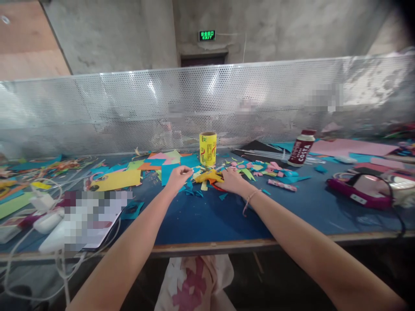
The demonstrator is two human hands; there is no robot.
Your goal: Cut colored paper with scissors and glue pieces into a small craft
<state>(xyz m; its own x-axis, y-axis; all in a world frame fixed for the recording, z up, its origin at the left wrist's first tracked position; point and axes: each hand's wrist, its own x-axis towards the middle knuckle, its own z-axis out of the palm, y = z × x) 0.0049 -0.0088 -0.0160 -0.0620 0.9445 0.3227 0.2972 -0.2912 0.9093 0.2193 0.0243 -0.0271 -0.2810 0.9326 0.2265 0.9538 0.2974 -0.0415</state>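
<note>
Both my arms reach out over a blue table [207, 216]. My left hand [177, 176] is closed in a pinch on a small scrap of paper at the edge of a pile of coloured paper cuttings [207, 177]. My right hand [231, 179] lies on the same pile, its fingers curled over a yellow scrap and something red-orange [218, 186] that looks like a scissor handle; I cannot make out whether it grips it. A string bracelet hangs at my right wrist. A yellow roll [208, 148] stands upright just behind the pile.
A Costa bottle [301, 148] stands at the back right, a pink device [359, 190] with a black cord at the right. Coloured sheets [118, 179], white chargers and cables [45, 216] lie at the left. A perforated metal screen [207, 103] closes the table's far side.
</note>
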